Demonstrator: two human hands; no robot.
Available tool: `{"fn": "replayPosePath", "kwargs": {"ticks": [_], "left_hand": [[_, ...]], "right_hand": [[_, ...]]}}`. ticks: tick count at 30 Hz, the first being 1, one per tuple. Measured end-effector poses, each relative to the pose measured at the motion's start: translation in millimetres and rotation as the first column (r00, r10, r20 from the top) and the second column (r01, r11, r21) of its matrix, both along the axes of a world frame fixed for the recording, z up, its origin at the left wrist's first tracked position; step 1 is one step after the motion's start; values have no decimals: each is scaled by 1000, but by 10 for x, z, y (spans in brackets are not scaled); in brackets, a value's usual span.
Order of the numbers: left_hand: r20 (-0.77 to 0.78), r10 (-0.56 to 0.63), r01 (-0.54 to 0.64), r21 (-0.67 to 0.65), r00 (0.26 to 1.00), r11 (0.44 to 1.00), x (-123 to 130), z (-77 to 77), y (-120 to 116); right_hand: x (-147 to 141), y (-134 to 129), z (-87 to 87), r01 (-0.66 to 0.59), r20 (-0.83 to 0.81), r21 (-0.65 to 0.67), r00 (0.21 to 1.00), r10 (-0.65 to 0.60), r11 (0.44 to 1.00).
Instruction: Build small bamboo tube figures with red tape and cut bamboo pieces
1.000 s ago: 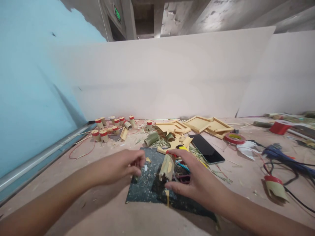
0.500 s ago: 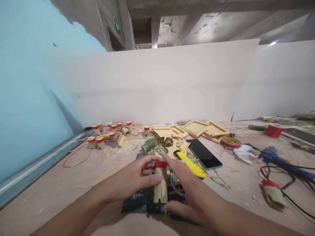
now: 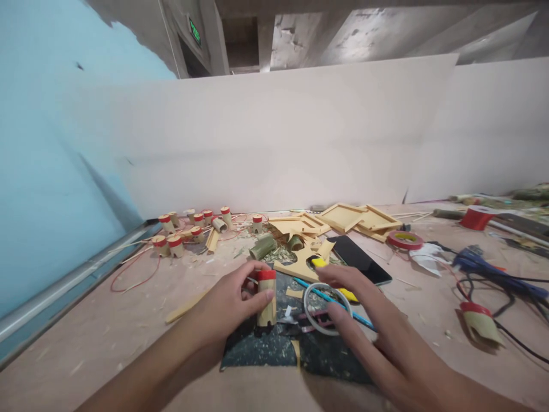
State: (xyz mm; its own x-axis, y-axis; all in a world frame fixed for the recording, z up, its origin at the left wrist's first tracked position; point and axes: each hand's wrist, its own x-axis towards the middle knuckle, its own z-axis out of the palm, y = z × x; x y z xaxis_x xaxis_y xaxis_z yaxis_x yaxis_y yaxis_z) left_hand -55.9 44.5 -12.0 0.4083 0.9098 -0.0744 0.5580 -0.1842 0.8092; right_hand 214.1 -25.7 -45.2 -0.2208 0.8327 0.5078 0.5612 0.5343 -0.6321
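Note:
My left hand point(image 3: 242, 300) grips a short bamboo tube point(image 3: 266, 306) with a red band round its top, upright over a dark mat point(image 3: 257, 352). My right hand point(image 3: 369, 320) is open, thumb and fingers apart, beside a white ring point(image 3: 307, 300) that looks like a tape roll. Whether its thumb touches the ring I cannot tell. A blue stick point(image 3: 362, 320) and a pink-handled tool point(image 3: 315, 327) lie under the ring. Behind the right fingers is a yellow utility knife point(image 3: 318, 262), partly hidden.
Several red-banded bamboo tubes point(image 3: 175, 246) stand at the left back, with red cord. A black phone point(image 3: 362, 260), wooden frames point(image 3: 343, 218) and bamboo shavings point(image 3: 281, 252) lie ahead. At right are red tape point(image 3: 404, 240), a blue-handled tool point(image 3: 484, 272) with cables, and another banded tube point(image 3: 480, 325).
My right hand has moved away from the tube to the right, over the white ring. The left hand keeps the tube, now slightly further left. The view has shifted a little.

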Motion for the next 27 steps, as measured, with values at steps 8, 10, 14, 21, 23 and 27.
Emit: {"fn": "replayPosePath", "kwargs": {"ticks": [8, 10, 14, 21, 23, 27], "left_hand": [[-20, 5, -4, 49, 1000, 999, 5, -29, -16], [-19, 8, -7, 56, 1000, 998, 17, -32, -15], [-25, 15, -14, 61, 1000, 998, 25, -64, -3], [-23, 11, -10, 38, 1000, 999, 21, -112, -7], [-27, 17, -15, 39, 1000, 999, 23, -101, -12], [-28, 37, -36, 48, 999, 998, 28, -52, -20]], "right_hand": [[467, -434, -358, 390, 52, 174, 913, -404, 904], [483, -370, -334, 414, 44, 226, 900, -434, 882], [379, -80, -76, 272, 81, 428, 938, -337, 862], [229, 96, 9, 154, 130, 486, 961, -245, 860], [261, -5, -109, 120, 174, 424, 962, -210, 898], [406, -237, -283, 136, 226, 369, 946, -231, 919]]}}
